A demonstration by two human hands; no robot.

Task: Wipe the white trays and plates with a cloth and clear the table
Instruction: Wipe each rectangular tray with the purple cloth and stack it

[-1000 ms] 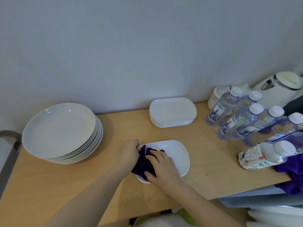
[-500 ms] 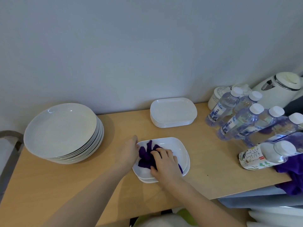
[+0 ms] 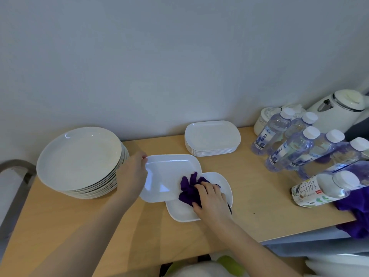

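My left hand (image 3: 133, 175) grips the left edge of a white rectangular tray (image 3: 166, 174), lifted and tilted, overlapping a second white tray (image 3: 221, 186) that lies flat on the table under it. My right hand (image 3: 211, 198) presses a bunched purple cloth (image 3: 189, 189) where the two trays overlap. A stack of several white trays (image 3: 212, 137) sits behind them near the wall. A stack of round white plates (image 3: 79, 160) stands at the left.
The wooden table (image 3: 265, 200) ends at the wall behind. Several clear water bottles (image 3: 293, 146), a tea bottle (image 3: 319, 188) lying down, a white jar (image 3: 263, 120) and a white kettle (image 3: 339, 108) crowd the right side. More purple cloth (image 3: 355, 214) hangs off the right edge.
My left hand has pulled the upper tray up and to the left, uncovering the second tray beneath. My right hand with the cloth has shifted right.
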